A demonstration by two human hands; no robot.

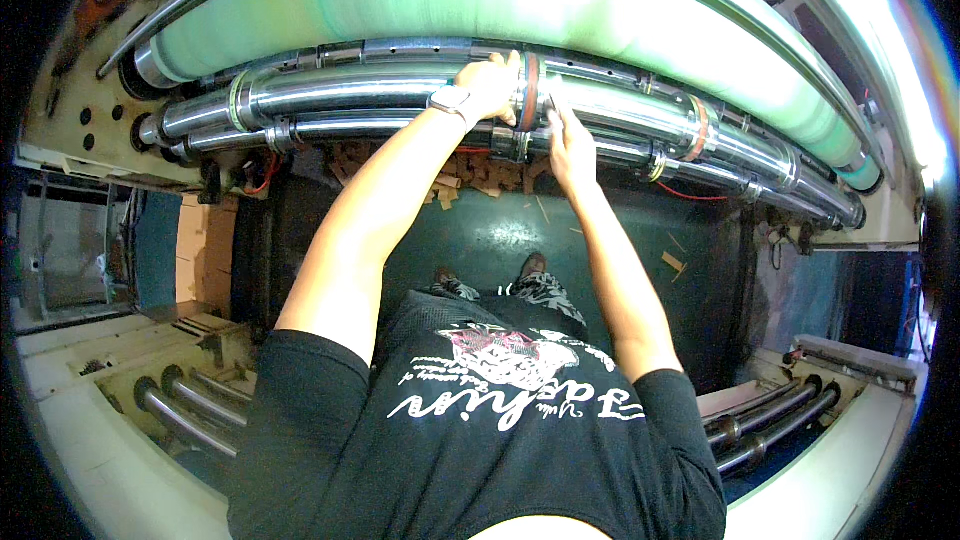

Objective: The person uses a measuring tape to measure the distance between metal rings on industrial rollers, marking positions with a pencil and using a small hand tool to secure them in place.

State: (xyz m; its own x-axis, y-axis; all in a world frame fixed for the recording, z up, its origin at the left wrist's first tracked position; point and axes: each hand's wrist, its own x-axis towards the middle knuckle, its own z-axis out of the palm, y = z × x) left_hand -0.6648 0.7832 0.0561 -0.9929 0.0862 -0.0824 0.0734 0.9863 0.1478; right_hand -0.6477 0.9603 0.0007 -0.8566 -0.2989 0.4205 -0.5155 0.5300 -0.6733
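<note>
A polished metal shaft (350, 90) runs across in front of me, carrying a metal collar with a brown band (531, 92). My left hand (488, 88), with a watch on the wrist, is closed round the collar's left side, fingers over the top and thumb lower down. On the collar's right side, my right hand (572, 145) lies against the shaft with its fingers stretched out and close to the band. Its fingertips are partly washed out by glare. Another collar with a reddish-brown band (698, 128) sits farther right on the shaft.
A wide pale green roller (400, 0) spans the machine behind the shaft. Below runs a thinner metal bar (350, 127) with clamps and a red cable (690, 196). Cardboard scraps (490, 178) litter the dark green floor (500, 235). Machine frames with metal rollers (190, 420) flank me.
</note>
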